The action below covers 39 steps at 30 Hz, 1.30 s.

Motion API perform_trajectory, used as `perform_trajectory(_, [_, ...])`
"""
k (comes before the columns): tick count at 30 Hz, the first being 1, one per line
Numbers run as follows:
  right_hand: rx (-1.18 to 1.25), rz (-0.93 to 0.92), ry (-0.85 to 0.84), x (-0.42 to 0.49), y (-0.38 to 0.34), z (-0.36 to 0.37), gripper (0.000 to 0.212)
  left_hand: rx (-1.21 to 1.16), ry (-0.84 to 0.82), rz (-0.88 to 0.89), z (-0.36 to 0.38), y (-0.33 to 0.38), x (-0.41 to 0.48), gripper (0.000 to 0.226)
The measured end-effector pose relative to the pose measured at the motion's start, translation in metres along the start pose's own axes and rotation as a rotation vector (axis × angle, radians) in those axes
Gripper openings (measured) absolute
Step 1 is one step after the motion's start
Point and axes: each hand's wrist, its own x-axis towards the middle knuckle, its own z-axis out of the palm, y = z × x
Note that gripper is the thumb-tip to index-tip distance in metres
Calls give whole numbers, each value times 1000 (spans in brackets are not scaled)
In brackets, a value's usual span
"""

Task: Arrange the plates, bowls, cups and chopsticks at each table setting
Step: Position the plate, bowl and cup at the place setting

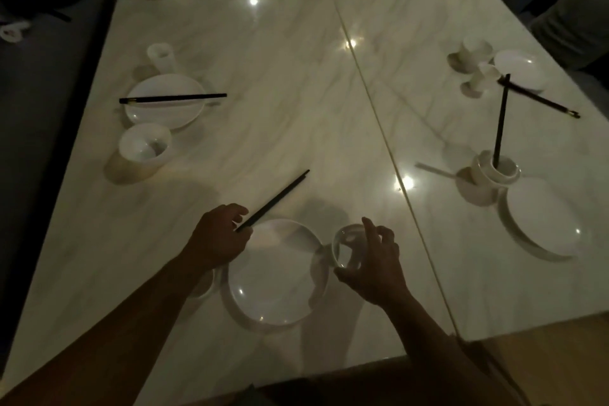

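Lower centre of frame, over the desk point(296, 76): my left grip point(219, 237) pinched the chopsticks point(275, 198) at the plate point(276, 277)'s upper-left rim. My right grip point(374, 262) curled round the cup point(344, 245), just right of the plate.

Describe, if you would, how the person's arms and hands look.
Both arms are bare: no sleeves show on the left arm or the right arm. The left hand and right hand wear no gloves, and no watch or bracelet shows. The light is too dim to rule out rings.
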Motion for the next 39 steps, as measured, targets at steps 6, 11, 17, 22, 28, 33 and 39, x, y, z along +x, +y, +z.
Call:
perform_trajectory(6, [15, 42, 31, -11, 1, 7, 127, -18, -11, -5, -1, 0, -4, 39])
perform_trajectory(11, [21, 68, 24, -18, -1, 8, 125, -20, -2, 7, -2, -1, -2, 38])
perform_trajectory(17, [-57, 89, -7, -14, 6, 15, 129, -17, -31, -21, -1, -5, 10, 37])
perform_trajectory(22, [-61, 56, 113, -9, -20, 1, 100, 36, -49, -81, 7, 1, 30, 32])
perform_trajectory(28, [-20, -48, 110, 31, -43, -1, 36, 143, -92, -115, 19, 13, 68, 18])
perform_trajectory(33, [-12, -112, 50, 64, -52, -2, 27, 184, -151, -117, 33, 20, 90, 18])
perform_trajectory(39, [-11, -166, -32, 96, -51, 2, 27, 249, -151, -143, 47, 22, 96, 14])
